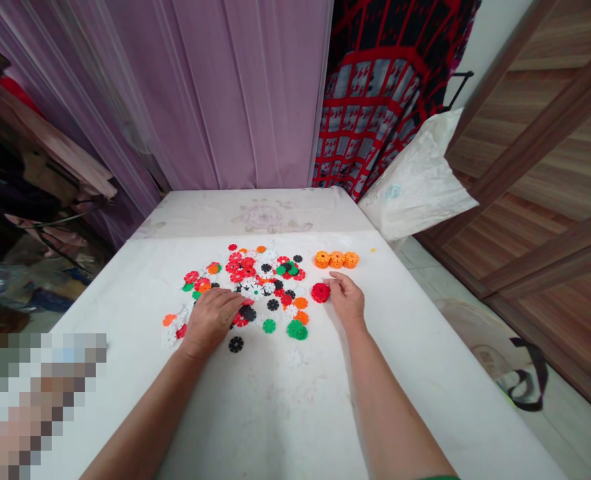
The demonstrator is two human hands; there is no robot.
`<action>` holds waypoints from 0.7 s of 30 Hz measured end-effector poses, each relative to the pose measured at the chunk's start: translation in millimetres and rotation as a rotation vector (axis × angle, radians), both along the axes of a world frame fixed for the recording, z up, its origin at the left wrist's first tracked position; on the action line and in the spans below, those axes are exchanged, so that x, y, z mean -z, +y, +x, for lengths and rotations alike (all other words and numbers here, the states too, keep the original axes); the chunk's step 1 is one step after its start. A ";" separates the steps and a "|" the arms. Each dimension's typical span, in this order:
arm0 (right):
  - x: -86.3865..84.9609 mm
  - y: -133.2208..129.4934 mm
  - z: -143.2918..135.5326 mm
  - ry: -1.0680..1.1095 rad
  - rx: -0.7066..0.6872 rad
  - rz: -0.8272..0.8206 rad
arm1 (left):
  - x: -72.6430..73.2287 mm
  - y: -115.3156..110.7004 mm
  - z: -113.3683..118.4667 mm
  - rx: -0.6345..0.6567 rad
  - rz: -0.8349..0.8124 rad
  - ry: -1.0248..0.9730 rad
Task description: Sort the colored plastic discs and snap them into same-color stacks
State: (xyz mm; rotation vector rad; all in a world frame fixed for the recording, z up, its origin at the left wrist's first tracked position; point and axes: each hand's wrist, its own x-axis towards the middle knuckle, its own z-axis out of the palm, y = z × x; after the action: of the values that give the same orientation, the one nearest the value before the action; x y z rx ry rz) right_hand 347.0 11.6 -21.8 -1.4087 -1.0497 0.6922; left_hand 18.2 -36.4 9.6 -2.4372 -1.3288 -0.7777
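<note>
Flower-shaped plastic discs in red, white, black, green and orange lie scattered over the middle-left of the table. My left hand rests over the left part of this pile, its fingers together near a red disc; what it grips, if anything, is too small to tell. At the right of the pile, my right hand touches a red stack of discs with its fingertips pinched at the stack's right side. Three orange stacks stand in a row just beyond that hand. Green discs overlap nearer me.
The discs lie on a white-covered table. A white bag hangs beyond its right edge, beside a wooden cabinet. Purple curtains stand behind the table, and clothes hang at the left.
</note>
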 end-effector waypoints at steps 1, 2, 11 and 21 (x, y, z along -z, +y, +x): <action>0.5 0.2 0.1 0.008 0.001 0.002 | 1.7 -1.1 -2.2 0.002 -0.023 0.011; 1.0 0.5 0.2 0.017 0.002 0.004 | 3.0 -2.4 -3.7 0.005 -0.044 0.021; 1.0 1.5 1.8 0.063 -0.032 -0.011 | -3.1 -10.0 1.0 0.003 -0.071 -0.064; -7.6 -11.5 0.4 -0.471 -0.259 -0.001 | -5.9 -31.7 -40.1 -0.537 -0.052 -0.480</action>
State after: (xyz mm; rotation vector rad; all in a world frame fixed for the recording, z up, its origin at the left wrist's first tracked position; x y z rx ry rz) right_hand 347.4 0.0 -14.2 -1.4884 -1.6218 0.5537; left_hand -21.9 -68.0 15.5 -1.8283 -2.0705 -1.2139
